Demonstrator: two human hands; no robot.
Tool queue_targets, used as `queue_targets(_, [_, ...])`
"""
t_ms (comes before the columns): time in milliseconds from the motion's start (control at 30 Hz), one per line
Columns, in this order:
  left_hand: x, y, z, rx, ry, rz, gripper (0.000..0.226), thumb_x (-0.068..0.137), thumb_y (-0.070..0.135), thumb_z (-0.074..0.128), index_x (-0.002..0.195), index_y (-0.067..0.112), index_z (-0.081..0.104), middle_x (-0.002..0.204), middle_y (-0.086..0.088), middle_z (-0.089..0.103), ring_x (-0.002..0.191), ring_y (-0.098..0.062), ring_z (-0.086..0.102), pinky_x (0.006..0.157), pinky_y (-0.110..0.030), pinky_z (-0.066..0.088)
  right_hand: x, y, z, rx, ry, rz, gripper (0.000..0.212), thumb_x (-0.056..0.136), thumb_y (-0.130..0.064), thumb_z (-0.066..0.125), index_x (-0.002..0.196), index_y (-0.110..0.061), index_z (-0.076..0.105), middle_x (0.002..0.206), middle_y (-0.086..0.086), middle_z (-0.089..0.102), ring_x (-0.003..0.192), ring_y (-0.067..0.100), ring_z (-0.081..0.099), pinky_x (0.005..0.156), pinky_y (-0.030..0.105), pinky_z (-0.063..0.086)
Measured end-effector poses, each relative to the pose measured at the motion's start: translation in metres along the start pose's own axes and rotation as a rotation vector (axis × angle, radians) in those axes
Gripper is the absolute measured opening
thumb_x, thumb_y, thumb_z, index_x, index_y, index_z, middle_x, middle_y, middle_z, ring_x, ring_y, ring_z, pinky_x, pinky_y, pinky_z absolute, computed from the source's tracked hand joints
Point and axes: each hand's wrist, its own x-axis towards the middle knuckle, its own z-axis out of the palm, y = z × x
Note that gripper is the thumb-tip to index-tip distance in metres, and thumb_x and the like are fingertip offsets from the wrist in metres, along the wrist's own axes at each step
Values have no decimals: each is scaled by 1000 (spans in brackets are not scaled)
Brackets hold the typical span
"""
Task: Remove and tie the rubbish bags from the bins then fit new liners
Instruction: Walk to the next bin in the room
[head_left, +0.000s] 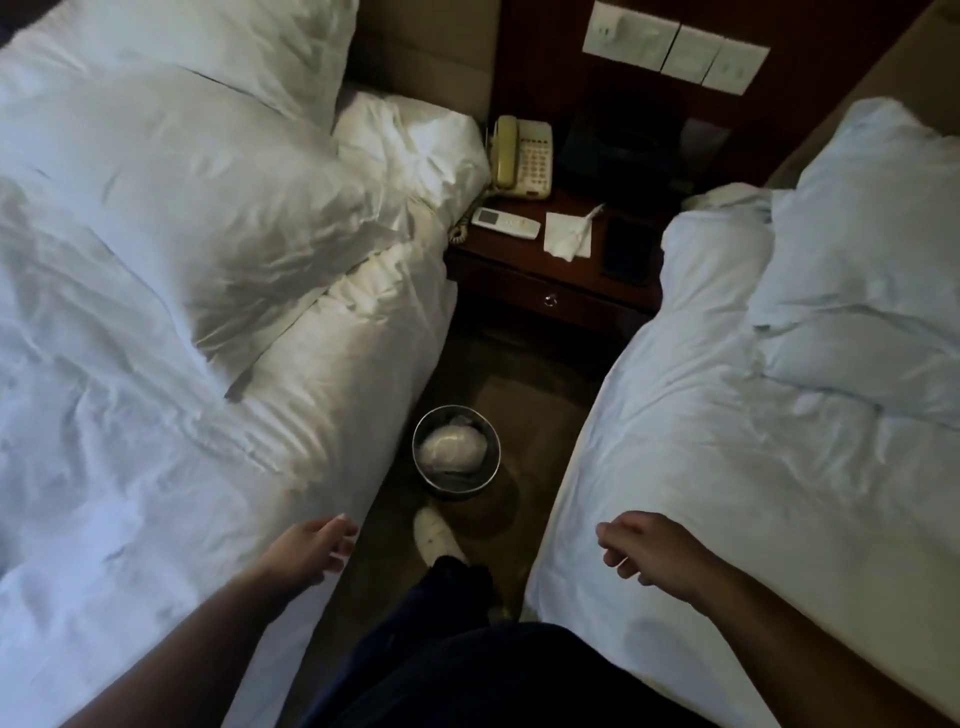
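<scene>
A small round metal bin (456, 483) stands on the carpet in the narrow aisle between two beds. Inside it lies a pale, crumpled rubbish bag (453, 449) with rubbish in it. My left hand (311, 551) hovers over the left bed's edge, below and left of the bin, fingers loosely curled and holding nothing. My right hand (641, 545) hangs over the right bed's edge, below and right of the bin, fingers relaxed and holding nothing. Neither hand touches the bin.
White rumpled bedding covers the left bed (182, 312) and the right bed (779, 389). A dark nightstand (519, 275) at the aisle's far end carries a telephone (522, 156), a remote (505, 222), tissue and a dark phone. My white shoe (436, 538) is just before the bin.
</scene>
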Motion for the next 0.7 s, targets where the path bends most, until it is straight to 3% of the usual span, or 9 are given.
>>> queue_targets(367, [52, 98, -37, -89, 40, 63, 31, 104, 32, 45, 105, 13, 69, 98, -12, 71, 78, -21, 61, 70, -30, 45, 73, -96, -78, -30, 26, -10, 26, 102, -35, 53, 100, -14, 68, 97, 4, 73, 87, 18, 68, 73, 27, 51])
queue_targets(600, [53, 101, -43, -207, 139, -30, 33, 105, 32, 43, 111, 12, 67, 102, -9, 69, 86, -23, 63, 74, -27, 50, 152, -178, -111, -225, -171, -160, 25, 102, -33, 53, 98, -12, 68, 95, 10, 72, 82, 18, 66, 71, 27, 50])
queue_targets(700, [49, 105, -31, -342, 254, -109, 30, 106, 24, 41, 109, 7, 65, 103, -12, 67, 80, -18, 61, 61, -17, 48, 189, -226, -124, -360, -302, -203, 23, 103, -29, 52, 99, -12, 67, 94, 11, 68, 79, 18, 62, 70, 29, 49])
